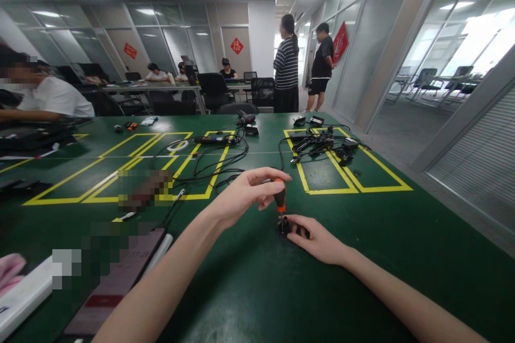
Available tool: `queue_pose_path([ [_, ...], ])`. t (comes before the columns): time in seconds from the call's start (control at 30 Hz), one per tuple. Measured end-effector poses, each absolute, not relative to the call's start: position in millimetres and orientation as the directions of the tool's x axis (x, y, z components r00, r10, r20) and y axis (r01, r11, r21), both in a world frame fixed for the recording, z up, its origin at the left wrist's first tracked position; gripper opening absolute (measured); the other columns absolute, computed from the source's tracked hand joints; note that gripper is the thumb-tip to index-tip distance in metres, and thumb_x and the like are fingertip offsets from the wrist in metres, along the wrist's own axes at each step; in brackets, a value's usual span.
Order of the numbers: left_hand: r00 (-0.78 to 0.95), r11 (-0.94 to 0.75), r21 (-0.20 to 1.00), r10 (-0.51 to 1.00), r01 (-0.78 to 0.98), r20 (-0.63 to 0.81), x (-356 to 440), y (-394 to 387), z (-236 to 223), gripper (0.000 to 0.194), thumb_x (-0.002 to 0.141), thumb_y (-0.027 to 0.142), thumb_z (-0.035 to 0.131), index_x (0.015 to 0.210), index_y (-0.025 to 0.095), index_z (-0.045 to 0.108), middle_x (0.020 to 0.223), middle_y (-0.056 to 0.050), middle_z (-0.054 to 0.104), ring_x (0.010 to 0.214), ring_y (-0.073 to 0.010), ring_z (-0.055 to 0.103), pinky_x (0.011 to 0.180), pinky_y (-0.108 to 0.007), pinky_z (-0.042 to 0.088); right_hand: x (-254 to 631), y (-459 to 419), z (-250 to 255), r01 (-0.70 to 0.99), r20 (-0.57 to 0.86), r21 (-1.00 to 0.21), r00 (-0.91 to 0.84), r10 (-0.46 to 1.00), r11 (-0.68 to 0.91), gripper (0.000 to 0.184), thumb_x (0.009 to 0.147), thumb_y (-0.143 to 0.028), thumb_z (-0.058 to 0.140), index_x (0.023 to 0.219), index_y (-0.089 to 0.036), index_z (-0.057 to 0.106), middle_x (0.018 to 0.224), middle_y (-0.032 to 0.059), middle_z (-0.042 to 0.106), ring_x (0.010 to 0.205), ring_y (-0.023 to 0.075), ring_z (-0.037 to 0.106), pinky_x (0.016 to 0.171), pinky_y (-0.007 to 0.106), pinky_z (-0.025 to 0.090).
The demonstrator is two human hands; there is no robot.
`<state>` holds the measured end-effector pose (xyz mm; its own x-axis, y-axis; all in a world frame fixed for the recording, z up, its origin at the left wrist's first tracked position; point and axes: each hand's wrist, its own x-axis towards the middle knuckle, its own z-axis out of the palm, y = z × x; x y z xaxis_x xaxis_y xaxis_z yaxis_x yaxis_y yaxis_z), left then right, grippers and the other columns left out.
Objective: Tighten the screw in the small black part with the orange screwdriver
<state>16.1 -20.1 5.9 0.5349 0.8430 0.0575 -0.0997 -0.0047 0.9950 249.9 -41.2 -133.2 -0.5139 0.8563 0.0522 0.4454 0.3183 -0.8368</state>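
My left hand point(252, 188) is closed round the handle of a screwdriver point(280, 201), black with orange ends. The screwdriver stands almost upright, its thin shaft pointing down into a small black part point(284, 226) on the green table. My right hand point(311, 237) pinches that black part from its right side, fingertips against it. What exactly the part is, and where the screwdriver's tip meets it, is too small to make out.
Yellow tape rectangles mark the green table point(362, 278). Black cables and tools point(317, 142) lie at the back right, a power drill point(244, 118) at the back middle. A phone-like device point(116, 278) lies front left. A person in white point(60, 97) sits left.
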Motion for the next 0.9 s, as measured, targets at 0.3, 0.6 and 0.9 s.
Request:
queue_pose_path([
  [0.3, 0.569, 0.05, 0.984, 0.82, -0.173, 0.058, 17, -17, 5, 0.023, 0.091, 0.033, 0.071, 0.105, 0.016, 0.076, 0.107, -0.009, 0.073, 0.062, -0.0067, 0.055, 0.056, -0.021, 0.044, 250, -42, -134, 0.453, 0.055, -0.831, -0.51, 0.858, 0.323, 0.046, 0.097, -0.036, 0.06, 0.138, -0.017, 0.062, 0.095, 0.0062, 0.068, 0.076, 0.0167, 0.058, 0.064, 0.027, 0.046],
  [0.6, 0.586, 0.029, 0.993, 0.809, -0.118, 0.046, 16, -16, 2, 0.027, 0.087, 0.035, 0.078, 0.109, 0.02, 0.076, 0.091, -0.002, 0.068, 0.061, -0.0057, 0.055, 0.053, -0.019, 0.04, 250, -40, -137, 0.428, 0.082, -0.837, -0.519, 0.851, 0.342, 0.044, 0.097, -0.036, 0.06, 0.135, -0.015, 0.063, 0.094, 0.0059, 0.068, 0.073, 0.0159, 0.057, 0.065, 0.028, 0.048],
  [0.9, 0.598, 0.038, 0.99, 0.799, -0.138, 0.052, 15, -14, 2, 0.024, 0.087, 0.035, 0.077, 0.102, 0.016, 0.078, 0.088, -0.003, 0.068, 0.062, -0.0064, 0.056, 0.055, -0.02, 0.041, 254, -39, -143, 0.432, 0.081, -0.833, -0.523, 0.849, 0.345, 0.044, 0.098, -0.036, 0.061, 0.138, -0.019, 0.061, 0.094, 0.0043, 0.066, 0.072, 0.015, 0.056, 0.065, 0.027, 0.047],
])
